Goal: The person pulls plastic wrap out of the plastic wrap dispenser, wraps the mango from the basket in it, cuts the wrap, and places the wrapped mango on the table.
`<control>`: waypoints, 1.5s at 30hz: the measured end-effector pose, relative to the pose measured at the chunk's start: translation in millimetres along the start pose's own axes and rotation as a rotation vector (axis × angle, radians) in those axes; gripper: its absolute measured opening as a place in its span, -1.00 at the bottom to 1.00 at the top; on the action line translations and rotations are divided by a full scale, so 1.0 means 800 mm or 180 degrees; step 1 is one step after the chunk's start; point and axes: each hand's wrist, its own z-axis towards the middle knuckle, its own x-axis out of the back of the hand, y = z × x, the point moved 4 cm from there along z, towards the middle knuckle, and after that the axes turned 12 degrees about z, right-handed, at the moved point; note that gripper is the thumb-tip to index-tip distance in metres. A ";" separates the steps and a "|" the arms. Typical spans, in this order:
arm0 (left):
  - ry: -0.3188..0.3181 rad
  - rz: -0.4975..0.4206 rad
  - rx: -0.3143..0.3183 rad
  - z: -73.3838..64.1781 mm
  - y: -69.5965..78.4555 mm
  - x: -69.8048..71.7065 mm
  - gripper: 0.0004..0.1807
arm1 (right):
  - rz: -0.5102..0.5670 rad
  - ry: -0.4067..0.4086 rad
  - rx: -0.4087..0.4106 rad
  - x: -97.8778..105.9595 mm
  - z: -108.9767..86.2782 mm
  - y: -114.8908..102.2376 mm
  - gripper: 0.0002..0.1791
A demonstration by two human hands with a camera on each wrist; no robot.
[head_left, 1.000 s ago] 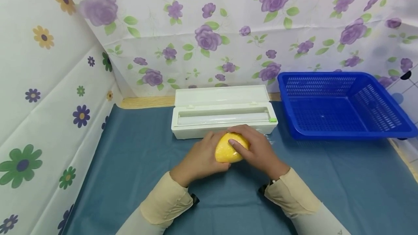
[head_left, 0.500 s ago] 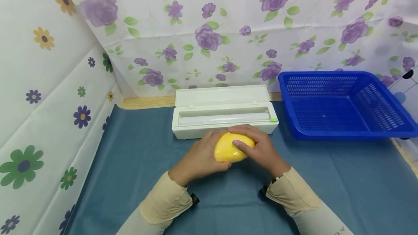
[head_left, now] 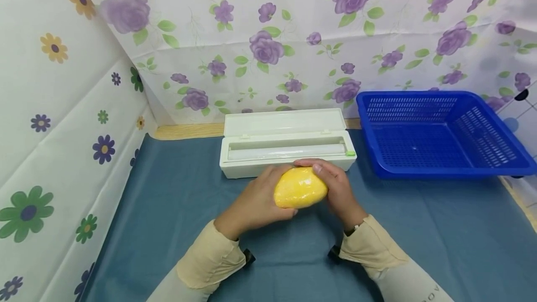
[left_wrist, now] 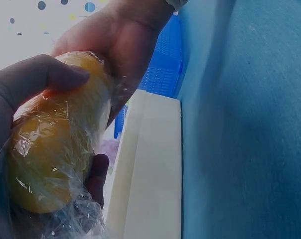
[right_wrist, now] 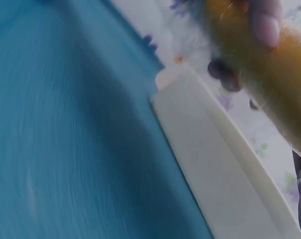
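A yellow fruit that looks like a mango [head_left: 299, 189], wrapped in shiny cling film, is held up between both hands over the table. My left hand [head_left: 257, 202] grips its left end, thumb along the near side. My right hand [head_left: 339, 192] curls round the right end, its thumb on the upper right edge. Loose, crinkled film [left_wrist: 83, 211] bunches at the fruit's lower end in the left wrist view. Just behind the hands stands a white cling film dispenser [head_left: 245, 170], lid up, with a film roll [head_left: 289, 151] inside.
To the right of the dispenser is a blue plastic basket [head_left: 453, 171] with slotted walls. A blue-green cloth [head_left: 176, 199] covers the table. Flowered sheets [head_left: 176, 22] hang at the back and left.
My right thumb has slid from the mango's near face to its upper right edge, and more of the fruit shows. The left hand keeps its grip, nearly still.
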 end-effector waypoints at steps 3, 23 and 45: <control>0.0014 -0.0012 -0.0015 0.000 0.001 -0.001 -0.03 | 0.0519 0.0089 -0.0105 -0.003 -0.001 0.002 -0.50; 0.0042 0.0156 -0.0090 0.000 0.011 -0.027 -0.07 | 0.2268 0.1524 -0.0452 -0.014 -0.008 0.019 -0.36; -0.0170 0.0363 -0.0116 -0.002 -0.009 0.001 0.02 | -0.0076 -0.0060 -0.1261 -0.006 0.003 0.006 -0.44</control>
